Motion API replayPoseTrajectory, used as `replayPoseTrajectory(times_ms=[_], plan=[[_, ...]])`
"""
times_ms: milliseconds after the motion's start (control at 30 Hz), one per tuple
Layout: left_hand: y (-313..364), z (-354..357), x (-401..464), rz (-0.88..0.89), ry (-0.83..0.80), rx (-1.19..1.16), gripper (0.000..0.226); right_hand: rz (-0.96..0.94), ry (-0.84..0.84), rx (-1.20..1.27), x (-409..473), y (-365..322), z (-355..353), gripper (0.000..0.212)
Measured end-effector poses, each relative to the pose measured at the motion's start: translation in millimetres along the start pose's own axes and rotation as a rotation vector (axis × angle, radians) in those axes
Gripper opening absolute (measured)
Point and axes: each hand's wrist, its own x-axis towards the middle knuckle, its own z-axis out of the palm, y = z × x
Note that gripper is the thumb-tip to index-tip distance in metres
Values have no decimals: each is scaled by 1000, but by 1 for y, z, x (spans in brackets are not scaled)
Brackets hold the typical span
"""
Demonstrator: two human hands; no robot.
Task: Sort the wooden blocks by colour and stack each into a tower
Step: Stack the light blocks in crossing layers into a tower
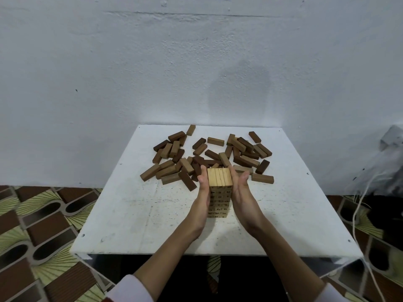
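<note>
A tower of light, pale-wood blocks (219, 188) stands upright in the middle of the white table (135, 214). My left hand (202, 192) presses flat against the tower's left side with straight fingers. My right hand (242, 192) lies against its right side, fingers mostly straight and slightly cupped near the top. Behind the tower a scattered pile of mid-brown blocks (168, 168) and dark-brown blocks (187, 180) covers the far half of the table, spreading left and right (246, 149).
A white wall rises right behind the table. Patterned floor tiles (43, 225) show on the left. A crumpled plastic bag (383, 162) and white cords (359, 214) lie to the right of the table.
</note>
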Motion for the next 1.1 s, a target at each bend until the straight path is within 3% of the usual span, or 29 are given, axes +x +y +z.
replayPoseTrajectory(times_ms=[100, 200, 267, 400, 433, 600, 733, 933, 1100], plan=[[-3, -1, 1, -6, -3, 32, 131, 16, 15, -39, 0, -2, -1, 85], [1, -3, -1, -19, 55, 8, 94, -15, 63, -34, 1, -7, -6, 80], [3, -8, -1, -28, 140, 14, 83, -40, 114, -26, 3, -9, -14, 75], [2, -36, 15, 105, 236, 83, 106, -52, 260, -174, 16, -17, -36, 57], [2, -44, 22, 124, 268, 103, 101, -41, 291, -187, 20, -20, -42, 49], [9, -79, 73, 184, 356, 214, 28, -59, 382, -292, 49, -26, -73, 23], [7, -105, 121, 204, 423, 500, 21, -19, 391, -479, 82, -23, -95, 23], [1, -107, 161, 200, 155, 820, 26, 103, 263, -722, 124, -8, -107, 27], [2, -83, 187, 261, 9, 919, 25, 124, 25, -782, 141, -7, -93, 36]])
